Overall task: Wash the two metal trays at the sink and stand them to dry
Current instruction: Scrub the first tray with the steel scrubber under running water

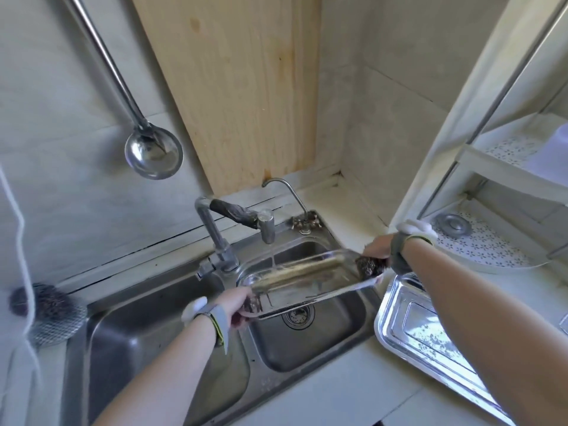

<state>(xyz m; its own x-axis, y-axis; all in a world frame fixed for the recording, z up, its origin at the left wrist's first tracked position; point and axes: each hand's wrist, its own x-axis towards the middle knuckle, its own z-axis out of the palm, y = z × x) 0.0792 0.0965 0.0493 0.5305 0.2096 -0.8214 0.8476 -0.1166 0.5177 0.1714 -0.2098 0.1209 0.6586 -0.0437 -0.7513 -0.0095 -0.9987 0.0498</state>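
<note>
A shiny metal tray (pixel 302 279) is held over the right sink basin (pixel 310 345), under a thin stream of water from the tap (pixel 266 226). My left hand (pixel 238 302) grips the tray's near left corner. My right hand (pixel 376 249) is at the tray's far right end, closed on a dark steel-wool scourer (pixel 370 265) that presses against the tray. A second metal tray (pixel 421 333) lies flat on the counter to the right of the sink, partly hidden by my right forearm.
The left sink basin (pixel 147 348) is beside the right one. A second scourer sits in a mesh holder (pixel 46 312) at the left. A ladle (pixel 153 152) hangs on the wall. A small curved faucet (pixel 289 195) stands behind the sink. White corner shelves (pixel 491 235) stand at the right.
</note>
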